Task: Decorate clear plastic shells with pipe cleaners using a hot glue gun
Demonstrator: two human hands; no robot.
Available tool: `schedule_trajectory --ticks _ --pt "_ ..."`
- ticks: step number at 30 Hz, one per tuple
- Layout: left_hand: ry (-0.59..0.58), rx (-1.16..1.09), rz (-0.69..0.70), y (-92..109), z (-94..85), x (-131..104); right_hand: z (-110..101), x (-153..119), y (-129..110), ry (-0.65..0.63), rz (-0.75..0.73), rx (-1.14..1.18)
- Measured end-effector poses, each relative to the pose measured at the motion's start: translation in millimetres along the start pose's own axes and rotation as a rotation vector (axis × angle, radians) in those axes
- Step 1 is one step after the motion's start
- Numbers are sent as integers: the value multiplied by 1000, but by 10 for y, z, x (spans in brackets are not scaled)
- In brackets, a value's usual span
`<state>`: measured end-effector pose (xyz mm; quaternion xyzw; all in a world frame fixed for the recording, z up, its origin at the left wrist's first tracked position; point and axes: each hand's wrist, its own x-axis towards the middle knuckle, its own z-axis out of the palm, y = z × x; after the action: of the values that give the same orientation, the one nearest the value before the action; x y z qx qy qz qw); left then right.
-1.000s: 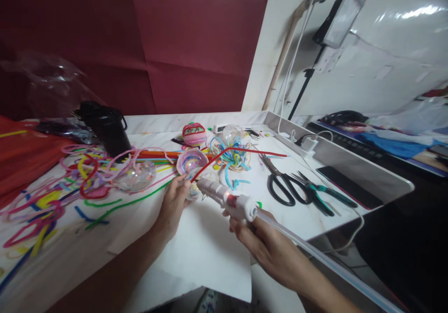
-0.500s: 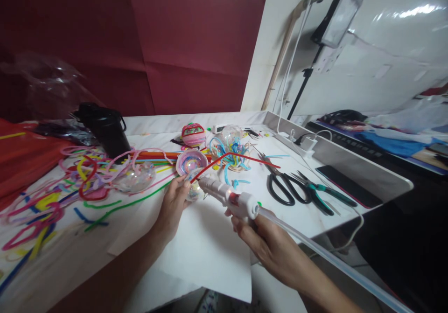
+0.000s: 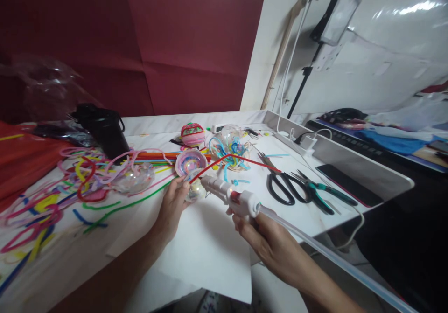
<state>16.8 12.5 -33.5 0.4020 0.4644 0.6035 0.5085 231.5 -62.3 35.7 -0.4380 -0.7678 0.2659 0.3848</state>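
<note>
My left hand (image 3: 177, 198) is closed around a clear plastic half ball (image 3: 196, 191) and pinches one end of a red pipe cleaner (image 3: 213, 162) at its rim. The pipe cleaner arches up and to the right, its far end over the scissors. In my right hand (image 3: 259, 231) is a white hot glue gun (image 3: 231, 196), gripped by its handle, with a long glue stick (image 3: 315, 247) running out of the back. Its nozzle points left at the half ball, close to the pinched end; whether it touches I cannot tell. Behind lies a pink-lined bowl (image 3: 185, 164).
Black-handled scissors (image 3: 280, 189) and green-handled pliers (image 3: 324, 194) lie at right, near a phone (image 3: 345, 182). A heap of coloured pipe cleaners (image 3: 45, 210) covers the left side. Behind stand a black bottle (image 3: 105, 128), a wrapped ball (image 3: 192, 135) and a blue-looped piece (image 3: 234, 152).
The glue gun's nozzle has shifted slightly to the right, away from the pinched end of the pipe cleaner. My left hand keeps its hold, almost still.
</note>
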Motion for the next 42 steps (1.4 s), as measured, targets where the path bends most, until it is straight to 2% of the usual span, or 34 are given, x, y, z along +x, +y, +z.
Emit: schedule_trajectory --ticks 11,42 --pt "27 -19 -8 68 39 -11 37 6 -48 -17 -8 -3" --pt "-10 -54 -25 28 9 10 -24 6 -6 36 24 -15"
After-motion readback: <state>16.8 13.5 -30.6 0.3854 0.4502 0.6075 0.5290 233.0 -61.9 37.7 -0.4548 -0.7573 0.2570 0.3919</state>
